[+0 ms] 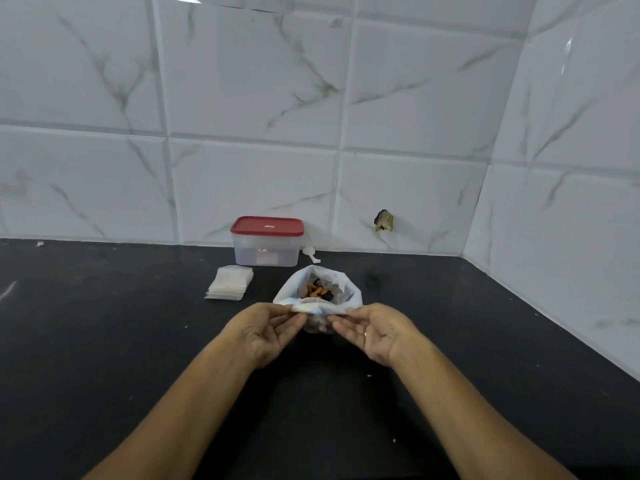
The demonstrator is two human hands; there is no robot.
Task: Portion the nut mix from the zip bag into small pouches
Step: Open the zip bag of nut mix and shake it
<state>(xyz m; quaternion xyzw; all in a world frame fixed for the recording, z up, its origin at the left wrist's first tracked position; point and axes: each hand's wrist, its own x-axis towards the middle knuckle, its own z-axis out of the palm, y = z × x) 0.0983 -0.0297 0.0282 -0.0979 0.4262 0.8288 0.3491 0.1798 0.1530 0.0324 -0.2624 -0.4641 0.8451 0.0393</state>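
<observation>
hands: left hand (266, 329) and right hand (372, 332) pinched on small pouch (317, 320) | risk: open zip bag (320, 289) may be tipped, nut mix (318, 291) spilled on surface (104, 341)

On my counter (104, 341): one open zip bag (317, 289) of nut mix, one stack of pouches (229, 283), individual count indeterminate, one red-lidded container (266, 241), one white scoop (311, 254).

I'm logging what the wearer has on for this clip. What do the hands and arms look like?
Both forearms are bare, with no sleeves, gloves or watch in view. The right hand wears a thin ring on one finger. The left hand shows no jewellery.
</observation>
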